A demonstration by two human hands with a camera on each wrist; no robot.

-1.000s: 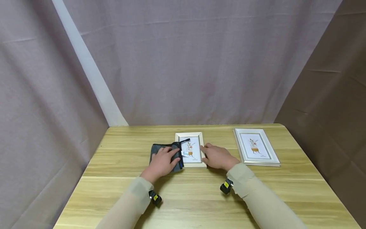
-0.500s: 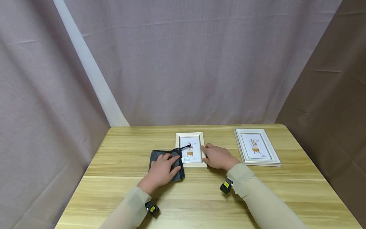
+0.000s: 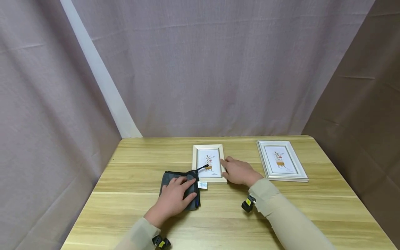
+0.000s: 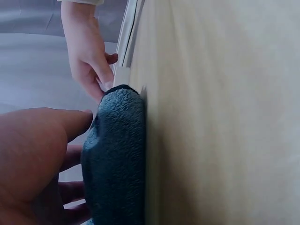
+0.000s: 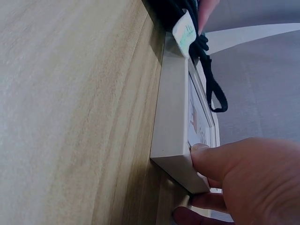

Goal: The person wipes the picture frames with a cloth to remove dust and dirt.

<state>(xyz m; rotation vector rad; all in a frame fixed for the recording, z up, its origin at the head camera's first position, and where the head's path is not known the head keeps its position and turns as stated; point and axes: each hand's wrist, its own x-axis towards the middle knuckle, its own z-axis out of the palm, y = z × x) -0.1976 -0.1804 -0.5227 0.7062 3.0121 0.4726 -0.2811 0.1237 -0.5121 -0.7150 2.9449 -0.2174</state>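
Note:
A folded dark grey-blue cloth (image 3: 191,189) with black edging, a hanging loop and a white tag (image 3: 202,185) lies at the lower left corner of a cream picture frame (image 3: 214,166). My left hand (image 3: 173,197) rests on top of this cloth with relaxed, slightly spread fingers. The fuzzy pile (image 4: 119,140) shows in the left wrist view. The frame lies face up, a plant drawing behind its pane. My right hand (image 3: 239,171) holds its right edge, the thumb (image 5: 201,154) on the front border and the other fingers at the side.
To the right lie stacked white picture frames (image 3: 282,159), the top one with a similar plant drawing. The wooden table (image 3: 225,222) reaches back to a grey-mauve curtain (image 3: 200,69). A brown curtain (image 3: 365,114) hangs on the right.
My left hand has drawn the cloth toward me, off most of the frame, uncovering the drawing and the left border. The right hand and the frame have stayed in place.

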